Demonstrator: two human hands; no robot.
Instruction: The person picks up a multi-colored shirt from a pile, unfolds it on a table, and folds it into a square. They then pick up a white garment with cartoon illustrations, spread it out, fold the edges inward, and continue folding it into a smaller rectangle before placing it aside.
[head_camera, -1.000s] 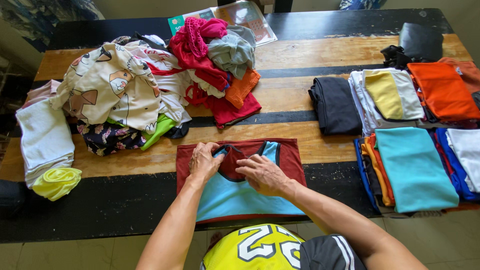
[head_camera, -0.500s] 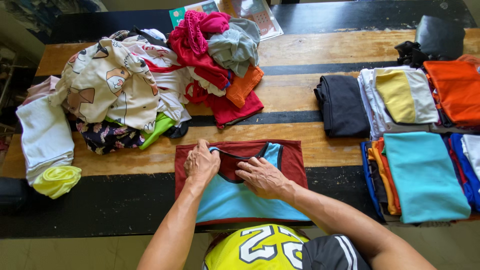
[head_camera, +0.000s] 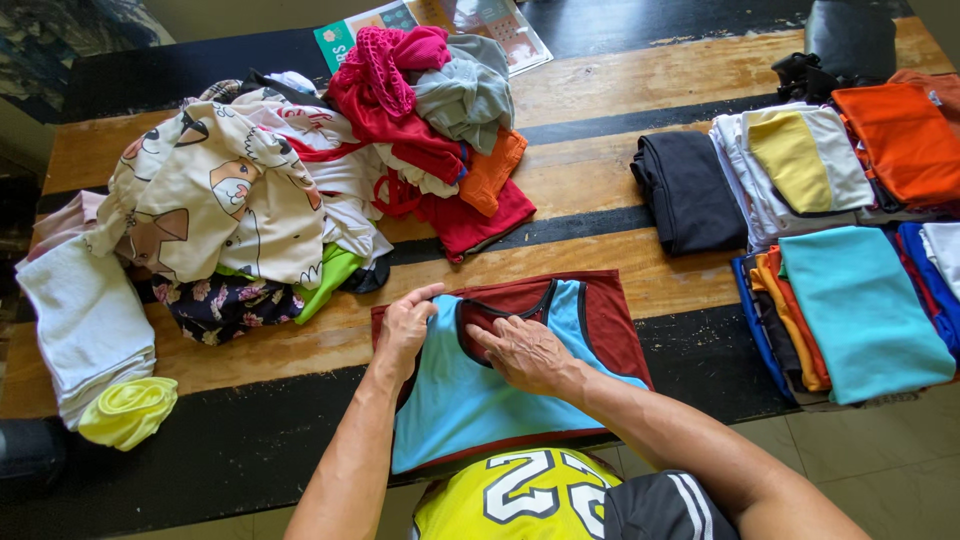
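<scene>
At table's near edge, left hand (head_camera: 404, 330) and right hand (head_camera: 527, 352) lay flat, gripping nothing, on half-folded blue-and-maroon jersey (head_camera: 500, 385); folded stacks (head_camera: 860, 300) sat right, unsorted pile (head_camera: 290, 190) remained left.

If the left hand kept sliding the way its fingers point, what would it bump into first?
The left hand points up and slightly right across the blue and maroon jersey. Past a strip of bare table, it would probably meet the red cloth first.

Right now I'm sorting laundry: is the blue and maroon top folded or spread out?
Spread flat: the top lies open on the table, neckline showing, both hands on it.
</scene>
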